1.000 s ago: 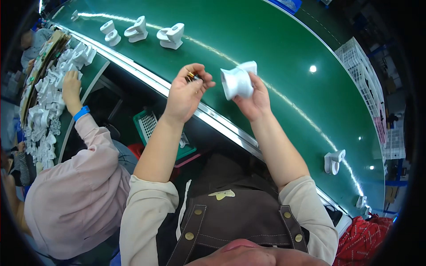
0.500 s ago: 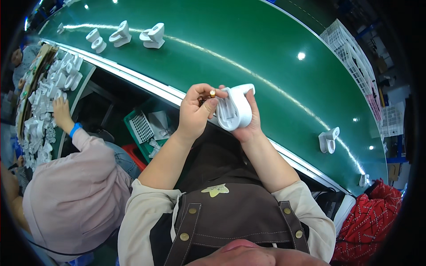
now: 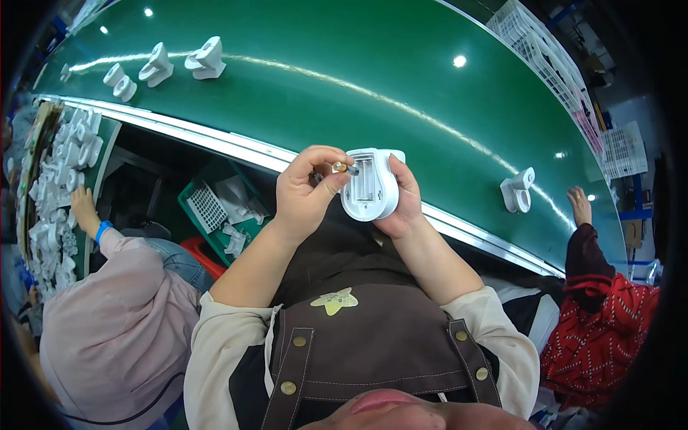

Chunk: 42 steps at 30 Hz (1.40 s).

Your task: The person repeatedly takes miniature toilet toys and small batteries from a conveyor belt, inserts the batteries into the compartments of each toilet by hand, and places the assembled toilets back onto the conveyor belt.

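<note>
My right hand [image 3: 406,206] is closed round a white rounded plastic housing [image 3: 388,195], gripping it from the right side. Its open battery compartment [image 3: 366,180] faces up toward me, with metal contacts showing inside. Between the thumb and fingers of my left hand [image 3: 301,192] is a battery [image 3: 340,167], gold-coloured and dark, held at the compartment's left edge. Something more is tucked in the left palm, mostly hidden by the fingers. Both hands are over the near edge of the green table [image 3: 322,107].
Several white toilet-shaped pieces [image 3: 206,59] stand far left on the table, another [image 3: 517,190] at right. A green crate [image 3: 188,195] sits below the edge. Co-workers' hands are left [image 3: 84,209], over piled white parts [image 3: 54,193], and right [image 3: 579,206]. White baskets [image 3: 534,46] stand far right.
The housing has turned so its compartment faces me more fully. My left hand has brought the battery to the compartment's edge. At right, a co-worker's hand has come out over the table.
</note>
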Motion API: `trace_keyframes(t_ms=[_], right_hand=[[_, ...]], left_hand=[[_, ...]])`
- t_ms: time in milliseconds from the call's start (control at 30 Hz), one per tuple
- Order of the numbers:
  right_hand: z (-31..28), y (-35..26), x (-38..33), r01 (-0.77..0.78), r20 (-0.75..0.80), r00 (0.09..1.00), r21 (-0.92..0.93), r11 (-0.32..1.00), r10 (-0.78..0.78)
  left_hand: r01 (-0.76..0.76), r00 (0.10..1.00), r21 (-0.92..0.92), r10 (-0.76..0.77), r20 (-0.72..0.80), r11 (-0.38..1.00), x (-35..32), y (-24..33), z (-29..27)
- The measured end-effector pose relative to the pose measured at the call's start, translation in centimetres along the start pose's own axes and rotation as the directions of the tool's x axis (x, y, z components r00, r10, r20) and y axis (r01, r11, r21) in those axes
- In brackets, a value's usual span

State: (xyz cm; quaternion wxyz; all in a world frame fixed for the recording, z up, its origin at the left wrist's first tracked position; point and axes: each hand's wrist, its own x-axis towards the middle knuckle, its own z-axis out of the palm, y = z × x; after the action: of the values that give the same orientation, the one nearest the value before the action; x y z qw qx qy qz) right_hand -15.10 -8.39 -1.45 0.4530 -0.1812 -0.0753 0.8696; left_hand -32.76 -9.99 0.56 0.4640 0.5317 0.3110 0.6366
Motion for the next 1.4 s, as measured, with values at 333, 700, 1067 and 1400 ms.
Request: trace_keyframes(t_ms=[333, 700, 1067, 1400], right_hand=[[-1.1, -0.2, -3.7, 0.031, 0.005, 0.999, 0.112, 0.993, -0.031], [-2.2, 0.9, -6.5, 0.270, -0.098, 0.947, -0.280, 0.921, -0.307], [-4.6, -0.1, -7.1, 0.190, -0.070, 0.979, -0.047, 0.981, -0.193], [-6.4, 0.0, -7.8, 0.214, -0.087, 0.974, 0.054, 0.975, -0.209]], left_hand=[[-0.566, 0.816, 0.483, 0.368, 0.447, 0.668, -0.9, 1.7, 1.9], [0.145, 0.950, 0.284, -0.214, 0.228, 0.948, -4.9, 2.3, 4.4], [0.277, 0.944, -0.115, -0.248, 0.220, 0.954, -5.6, -0.1, 2.6], [0.129, 0.958, 0.005, -0.126, 0.258, 0.992, -5.4, -0.6, 3.9]])
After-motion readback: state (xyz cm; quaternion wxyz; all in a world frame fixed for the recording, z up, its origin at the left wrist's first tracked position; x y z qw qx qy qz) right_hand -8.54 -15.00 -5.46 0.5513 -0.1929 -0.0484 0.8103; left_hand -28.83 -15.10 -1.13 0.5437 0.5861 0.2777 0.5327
